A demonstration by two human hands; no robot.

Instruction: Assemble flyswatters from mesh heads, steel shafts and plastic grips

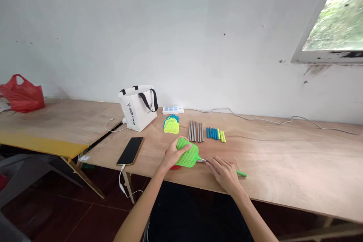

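A green fly swatter (pixel 188 155) lies across the near edge of the plywood table (pixel 283 162). My left hand (pixel 173 152) grips the left side of its mesh head, thumb on top. My right hand (pixel 224 172) pinches the thin metal shaft just right of the head, and the green handle tip (pixel 241 174) sticks out beyond it. A red piece (pixel 176 166) shows under the left hand. Behind lie stacked yellow and blue swatter heads (pixel 171 124), a row of metal rods (pixel 195 131), and blue and yellow handle sleeves (pixel 216 134).
A black phone (pixel 130 150) lies at the table's left edge with a cable hanging down. A white tote bag (pixel 138 106) and a white power strip (pixel 172 110) stand near the wall. A red plastic bag (pixel 22 94) sits on the lower left table.
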